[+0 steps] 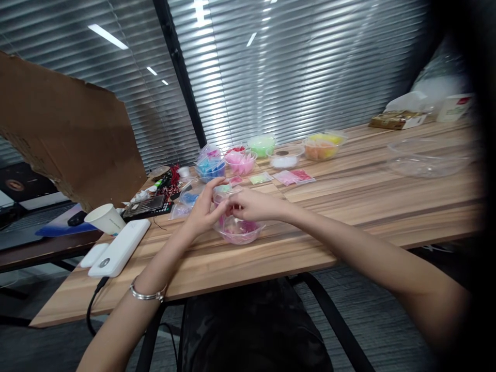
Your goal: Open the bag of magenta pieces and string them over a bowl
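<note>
My left hand and my right hand meet above a clear plastic bowl that holds small pink pieces. Between their fingertips they pinch a small clear plastic bag with something pale green in it. The bowl stands on the wooden table near its front edge. A silver bracelet is on my left wrist.
Several clear bowls of coloured pieces, blue, pink, green, white and orange-yellow, stand further back. Small bags lie near them. A paper cup, a white power bank and a large empty clear bowl are also on the table.
</note>
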Demonstrator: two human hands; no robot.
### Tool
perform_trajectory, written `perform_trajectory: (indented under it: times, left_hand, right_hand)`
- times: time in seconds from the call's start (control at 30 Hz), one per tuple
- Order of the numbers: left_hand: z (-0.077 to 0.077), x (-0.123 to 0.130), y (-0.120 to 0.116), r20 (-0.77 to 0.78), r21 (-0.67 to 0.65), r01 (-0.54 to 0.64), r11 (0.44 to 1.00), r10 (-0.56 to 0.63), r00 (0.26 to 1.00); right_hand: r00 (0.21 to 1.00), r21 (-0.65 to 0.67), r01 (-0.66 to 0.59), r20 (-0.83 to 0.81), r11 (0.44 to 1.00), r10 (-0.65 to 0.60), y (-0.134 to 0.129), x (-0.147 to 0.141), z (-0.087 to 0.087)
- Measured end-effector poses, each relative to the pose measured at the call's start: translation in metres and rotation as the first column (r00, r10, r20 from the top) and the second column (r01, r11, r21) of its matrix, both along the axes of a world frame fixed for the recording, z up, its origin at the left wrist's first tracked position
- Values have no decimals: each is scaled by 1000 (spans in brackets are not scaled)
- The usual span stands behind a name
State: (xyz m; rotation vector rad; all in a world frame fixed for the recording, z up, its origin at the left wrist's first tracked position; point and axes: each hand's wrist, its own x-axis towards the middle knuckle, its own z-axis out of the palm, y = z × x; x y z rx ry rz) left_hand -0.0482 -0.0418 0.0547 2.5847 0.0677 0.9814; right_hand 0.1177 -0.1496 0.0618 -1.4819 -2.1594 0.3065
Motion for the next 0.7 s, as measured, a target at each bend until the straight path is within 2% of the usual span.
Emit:
perform_trajectory:
  times: [0.1, 0.17, 0.33, 0.47, 0.7]
  left_hand:
    - [1, 1, -1, 13, 3, 0, 1000, 0, 1000]
    - [1, 2, -1, 17, -1, 9, 1000, -9, 1000]
    - [-2, 3, -1, 10, -21, 28, 999, -28, 1000]
    - [-3, 3, 0, 5, -21, 24, 999, -24, 1000]
    - [-3, 4, 0, -4, -19, 39, 999, -39, 999]
  right_hand:
    - [973, -136, -190, 102, 972, 205, -3, 0, 4]
    - [949, -171, -254, 146, 952, 279, -3, 0, 6]
    - [912, -175, -302, 233, 937, 337, 2, 1, 0]
    - [898, -149, -353, 222, 923, 380, 7, 3, -7]
    - [905, -163, -341, 211, 926, 370, 7, 2, -7]
